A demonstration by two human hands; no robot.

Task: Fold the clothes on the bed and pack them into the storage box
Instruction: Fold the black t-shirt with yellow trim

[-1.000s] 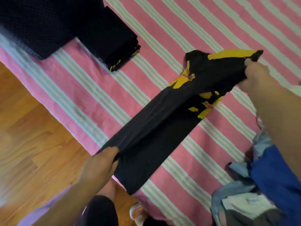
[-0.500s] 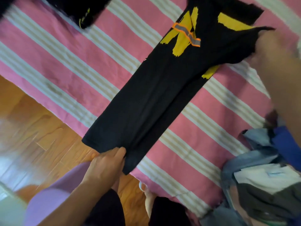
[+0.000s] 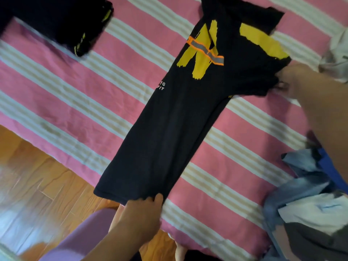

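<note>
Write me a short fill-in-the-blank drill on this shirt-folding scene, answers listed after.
1. The black T-shirt carries large brush marks printed in ____.
2. The left hand grips the shirt's ____ edge.
3. The bedspread under the shirt is pink with pale ____.
4. The right hand holds the shirt near its ____.

Answers: yellow; bottom; stripes; sleeve

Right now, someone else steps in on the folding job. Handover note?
Left hand: grips the hem of the black T-shirt.
Right hand: pinches its sleeve side.
Shirt lies lengthwise on the striped bed, folded narrow.
Done: a folded dark stack at upper left.
Left: finish folding this shirt, fold the unfolded pile at lower right, then pack everything. Storage box not in view.
</note>
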